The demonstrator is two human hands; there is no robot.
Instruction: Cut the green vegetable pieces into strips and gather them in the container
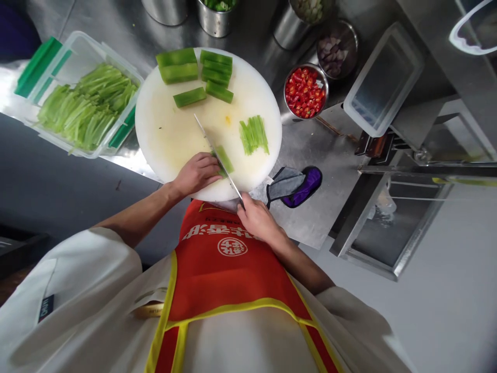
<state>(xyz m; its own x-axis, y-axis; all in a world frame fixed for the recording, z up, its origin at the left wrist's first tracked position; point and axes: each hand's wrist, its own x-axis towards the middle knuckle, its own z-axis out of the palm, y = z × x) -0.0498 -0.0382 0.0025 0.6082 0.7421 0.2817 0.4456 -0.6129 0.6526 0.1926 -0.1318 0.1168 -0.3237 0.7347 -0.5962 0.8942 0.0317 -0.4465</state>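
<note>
My right hand [256, 216] is wrapped round the handle of a kitchen knife [204, 130], whose thin blade slants up and left over the round white cutting board [171, 140]. With fingers curled, my left hand [199, 175] presses on a pale green vegetable piece [224, 159], which looks like celtuce, against the blade. Part of that piece is hidden by the blade and fingers. On the board's right lies a small bundle of cut green strips [254, 135]. Thicker green blocks [177, 66] and several shorter pieces [217, 67] rest along the far side.
Left of the board stands a clear plastic box [132, 77] of green strips. A metal cup of chopped red chillies [306, 92] and one of diced purple onion [333, 56] sit right. A purple-grey cloth item [298, 187] lies by the board. An empty-looking plastic tub [382, 83] is farther right.
</note>
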